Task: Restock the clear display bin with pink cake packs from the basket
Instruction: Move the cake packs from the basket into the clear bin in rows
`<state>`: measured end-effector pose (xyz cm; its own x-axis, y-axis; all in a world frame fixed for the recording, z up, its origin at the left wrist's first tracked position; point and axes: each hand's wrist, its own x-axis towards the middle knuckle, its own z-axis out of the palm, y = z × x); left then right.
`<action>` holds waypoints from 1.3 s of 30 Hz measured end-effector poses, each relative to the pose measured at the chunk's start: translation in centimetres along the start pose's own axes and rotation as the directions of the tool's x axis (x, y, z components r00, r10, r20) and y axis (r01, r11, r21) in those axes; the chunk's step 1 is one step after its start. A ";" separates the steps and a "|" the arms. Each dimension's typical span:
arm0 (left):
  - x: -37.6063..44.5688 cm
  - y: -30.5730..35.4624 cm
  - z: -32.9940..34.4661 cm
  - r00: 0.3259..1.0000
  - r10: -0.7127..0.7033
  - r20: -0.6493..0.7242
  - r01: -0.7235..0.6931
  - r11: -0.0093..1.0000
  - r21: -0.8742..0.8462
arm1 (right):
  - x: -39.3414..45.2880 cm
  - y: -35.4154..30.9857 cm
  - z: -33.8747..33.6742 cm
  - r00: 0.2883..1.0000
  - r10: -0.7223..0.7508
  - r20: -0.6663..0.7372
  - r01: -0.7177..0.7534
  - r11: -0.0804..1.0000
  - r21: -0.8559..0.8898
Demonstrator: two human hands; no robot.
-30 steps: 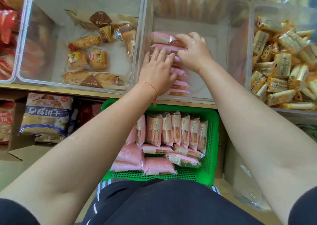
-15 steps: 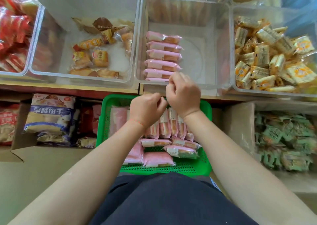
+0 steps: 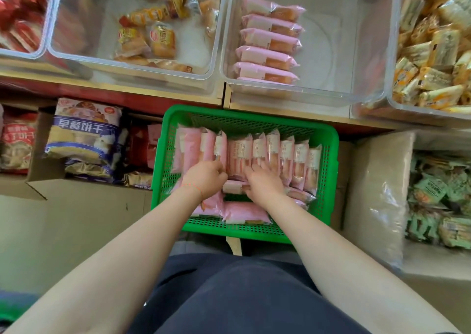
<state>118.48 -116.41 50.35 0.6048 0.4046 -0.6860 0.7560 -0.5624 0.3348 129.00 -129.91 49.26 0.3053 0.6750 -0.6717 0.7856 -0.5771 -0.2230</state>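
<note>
Green basket (image 3: 328,180): pink cake packs (image 3: 270,152) standing in a row. Left hand (image 3: 205,180) and right hand (image 3: 262,183) among them, fingers curled; grip cannot be told. Clear display bin (image 3: 344,89): one column stocked. Risk: slick wrappers slipping; neighbouring upright packs toppling.

The scene is evenly and brightly lit, with soft shadows. Pale glare is seen on the clear bin walls (image 3: 377,40). Edges are bent and slightly blurred by wide-angle distortion.
</note>
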 end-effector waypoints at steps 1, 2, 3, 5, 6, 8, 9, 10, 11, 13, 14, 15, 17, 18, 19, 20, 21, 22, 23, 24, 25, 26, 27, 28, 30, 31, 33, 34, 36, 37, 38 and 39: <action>0.0 -0.1 -0.2 1.000 -0.002 -0.003 0.002 1.000 -0.018 | 0.0 -0.1 -0.1 1.000 -0.001 -0.011 0.000 0.999 -0.044; -0.1 0.0 -0.5 1.000 -0.004 -0.010 0.004 1.000 -0.028 | 0.0 -0.2 -0.2 1.000 0.000 -0.020 -0.002 0.995 -0.104; -0.1 0.0 -0.8 1.000 -0.006 -0.016 0.006 0.999 -0.035 | 0.0 -0.4 -0.4 1.000 0.004 -0.024 -0.008 0.986 -0.169; -0.1 0.1 -1.2 1.000 -0.009 -0.022 0.008 0.999 -0.053 | -0.2 -0.6 -0.5 0.999 0.024 -0.024 -0.029 0.968 -0.248; -0.1 0.2 -1.4 1.000 -0.015 -0.018 0.013 0.998 -0.069 | -0.1 -0.6 -0.5 0.999 0.032 -0.022 -0.036 0.965 -0.261; -0.1 0.3 -1.5 0.999 -0.032 0.003 0.032 0.993 -0.114 | -0.1 -0.5 -0.4 1.000 0.023 -0.010 -0.025 0.963 -0.268; -0.1 0.3 -1.4 0.999 -0.039 0.013 0.040 0.990 -0.136 | -0.1 -0.4 -0.4 1.000 0.012 -0.005 -0.013 0.966 -0.260; -0.1 0.3 -1.5 0.999 -0.042 0.020 0.044 0.987 -0.153 | -0.1 -0.2 -0.4 1.000 -0.002 -0.004 0.001 0.971 -0.241; -0.1 0.3 -1.4 0.999 -0.044 0.024 0.047 0.985 -0.163 | -0.2 0.0 -0.6 1.000 -0.016 -0.002 0.015 0.978 -0.209; -0.2 0.4 -1.5 0.998 -0.052 0.022 0.055 0.982 -0.182 | -0.4 0.3 -1.2 0.999 -0.042 0.015 0.043 0.994 -0.100; -0.3 0.5 -1.6 0.998 -0.057 0.019 0.060 0.978 -0.202 | -0.6 0.5 -1.6 0.999 -0.046 0.022 0.046 0.999 -0.017; -0.4 0.6 -1.7 0.998 -0.063 0.014 0.064 0.972 -0.228 | -0.9 0.7 -2.0 0.999 -0.033 0.032 0.031 0.996 0.088; -0.4 0.9 -2.0 0.997 -0.073 -0.017 0.065 0.957 -0.281 | -1.1 1.0 -3.0 0.999 0.007 0.043 -0.019 0.959 0.282; -0.3 1.1 -2.2 0.996 -0.076 -0.037 0.062 0.951 -0.304 | -1.1 1.2 -3.5 0.999 0.026 0.026 -0.033 0.945 0.324; -0.2 1.2 -2.5 0.996 -0.079 -0.050 0.059 0.946 -0.319 | -1.2 1.4 -4.1 0.999 0.034 0.014 -0.036 0.942 0.332; -0.2 1.5 -2.7 0.995 -0.080 -0.056 0.057 0.945 -0.322 | -1.2 1.7 -4.5 0.999 0.033 0.020 -0.038 0.945 0.326; -0.1 1.7 -2.9 0.995 -0.081 -0.053 0.061 0.947 -0.315 | -1.1 1.9 -4.6 0.999 0.030 0.046 -0.043 0.950 0.310; 0.1 1.8 -3.1 0.995 -0.083 -0.047 0.065 0.951 -0.301 | -1.1 2.1 -4.5 0.996 0.031 0.087 -0.055 0.957 0.284; 0.2 1.9 -3.2 0.996 -0.086 -0.037 0.072 0.956 -0.283 | -1.0 2.2 -4.2 0.992 0.034 0.124 -0.063 0.968 0.245; 0.4 1.9 -3.2 0.996 -0.090 -0.021 0.081 0.962 -0.260 | -0.9 2.3 -3.6 0.988 0.041 0.148 -0.071 0.977 0.203; 0.5 1.9 -3.1 0.996 -0.093 0.003 0.091 0.969 -0.231 | -0.9 2.4 -3.0 0.987 0.050 0.155 -0.075 0.984 0.162; 0.5 1.8 -3.1 0.995 -0.094 0.034 0.099 0.977 -0.191 | -0.9 2.4 -2.4 0.988 0.055 0.146 -0.073 0.990 0.125; 0.5 1.6 -2.8 0.993 -0.098 0.069 0.107 0.984 -0.142 | -0.9 2.3 -2.0 0.989 0.056 0.134 -0.068 0.994 0.086; 0.5 1.4 -2.5 0.989 -0.107 0.105 0.116 0.989 -0.089 | -1.0 2.2 -1.5 0.992 0.052 0.117 -0.058 0.997 0.045; 0.3 0.9 -1.7 0.977 -0.125 0.171 0.129 0.992 -0.009 | -1.0 2.0 -1.1 0.997 0.029 0.076 -0.026 0.999 -0.036; 0.3 0.7 -1.4 0.974 -0.127 0.189 0.130 0.992 -0.002 | -1.0 2.0 -1.0 0.998 0.018 0.056 -0.015 0.998 -0.057; 0.3 0.5 -1.0 0.974 -0.120 0.195 0.128 0.991 -0.029 | -0.9 2.0 -1.0 0.999 0.002 0.040 0.000 0.999 -0.051; 0.3 0.6 -0.9 0.973 -0.117 0.200 0.130 0.990 -0.050 | -0.8 2.1 -1.1 0.999 -0.006 0.036 0.008 0.999 -0.040; 0.4 0.7 -1.1 0.959 -0.125 0.254 0.150 0.985 -0.080 | -0.5 2.3 -1.4 1.000 -0.017 0.011 0.017 1.000 -0.007; 0.4 0.8 -1.1 0.946 -0.136 0.294 0.166 0.983 -0.076 | -0.4 2.5 -1.5 1.000 -0.017 -0.005 0.017 1.000 0.005; 0.3 0.9 -1.3 0.933 -0.150 0.326 0.178 0.982 -0.057 | -0.3 2.6 -1.5 1.000 -0.014 -0.018 0.014 1.000 0.006; 0.3 0.9 -1.3 0.925 -0.161 0.343 0.183 0.983 -0.032 | -0.3 2.8 -1.5 1.000 -0.009 -0.023 0.009 1.000 0.006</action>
<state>119.67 -115.85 51.23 0.3518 0.2176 -0.9104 0.8614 -0.4559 0.2239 131.90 -131.02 49.93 0.3108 0.6904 -0.6532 0.7848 -0.5741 -0.2333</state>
